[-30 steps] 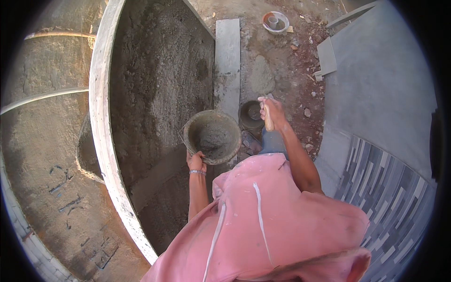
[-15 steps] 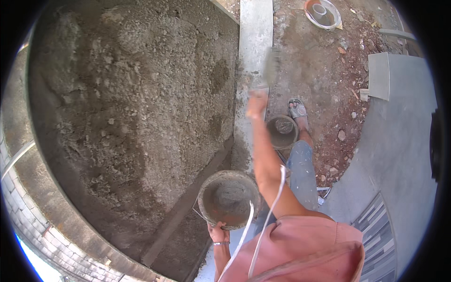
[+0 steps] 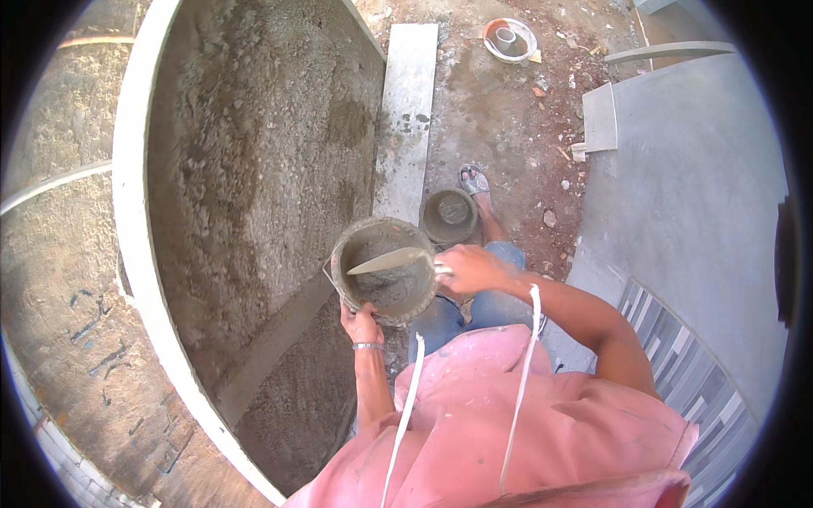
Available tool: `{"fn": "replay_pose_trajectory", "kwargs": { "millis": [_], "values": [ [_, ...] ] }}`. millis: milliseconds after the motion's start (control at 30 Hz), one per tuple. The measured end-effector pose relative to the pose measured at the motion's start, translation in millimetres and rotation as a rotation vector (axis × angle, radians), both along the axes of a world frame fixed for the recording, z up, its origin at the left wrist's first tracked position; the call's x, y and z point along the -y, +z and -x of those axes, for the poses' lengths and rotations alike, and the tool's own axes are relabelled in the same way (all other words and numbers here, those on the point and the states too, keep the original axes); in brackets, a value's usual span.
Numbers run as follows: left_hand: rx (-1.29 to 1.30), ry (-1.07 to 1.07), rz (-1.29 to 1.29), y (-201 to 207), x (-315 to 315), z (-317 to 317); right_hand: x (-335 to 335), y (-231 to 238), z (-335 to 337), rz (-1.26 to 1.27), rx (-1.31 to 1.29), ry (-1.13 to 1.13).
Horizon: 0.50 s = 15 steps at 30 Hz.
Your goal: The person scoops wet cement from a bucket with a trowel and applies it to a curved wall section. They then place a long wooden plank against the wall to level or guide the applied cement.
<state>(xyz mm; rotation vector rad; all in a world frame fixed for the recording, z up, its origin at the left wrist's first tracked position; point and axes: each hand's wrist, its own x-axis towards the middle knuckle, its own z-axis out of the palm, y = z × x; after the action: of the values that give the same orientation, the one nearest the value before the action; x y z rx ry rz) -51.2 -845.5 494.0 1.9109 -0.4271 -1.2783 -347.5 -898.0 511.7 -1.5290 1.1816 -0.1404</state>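
Observation:
My left hand (image 3: 362, 325) is closed on the near rim of a mortar-caked bucket (image 3: 378, 225), tilted in front of me. Grey wet mortar (image 3: 396, 293) lies inside it. My right hand (image 3: 471, 269) grips a trowel by its handle at the bucket's right rim. The pointed trowel blade (image 3: 391, 260) reaches leftward across the bucket's mouth, over the mortar. To the left rises a wall coated in rough grey mortar (image 3: 262, 161), with a smoother strip (image 3: 279, 347) low on it.
A second bucket (image 3: 450, 217) stands beyond the held one, near my sandalled foot (image 3: 476, 181). Along the wall's base lies a pale board (image 3: 408, 102) spotted with mortar. A white basin (image 3: 510, 41) sits farther off on rubble-strewn ground. A smooth grey wall (image 3: 677, 169) bounds the right side.
My right hand has come back from beside the wall to the bucket, bringing the trowel over its mouth. The held bucket appears higher in view. The whole view has shifted.

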Motion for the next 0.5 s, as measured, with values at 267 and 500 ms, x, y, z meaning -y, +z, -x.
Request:
{"fn": "replay_pose_trajectory", "kwargs": {
  "millis": [267, 500],
  "values": [
    [0.359, -0.833, 0.316, 123.0, -8.9, 6.9, -77.0, 16.4, -41.7, 0.075, -0.281, -0.043],
    [0.383, -0.943, 0.353, 167.6, -16.6, 5.9, -84.3, 28.3, -34.3, -0.407, 0.168, -0.074]
  ]
}}
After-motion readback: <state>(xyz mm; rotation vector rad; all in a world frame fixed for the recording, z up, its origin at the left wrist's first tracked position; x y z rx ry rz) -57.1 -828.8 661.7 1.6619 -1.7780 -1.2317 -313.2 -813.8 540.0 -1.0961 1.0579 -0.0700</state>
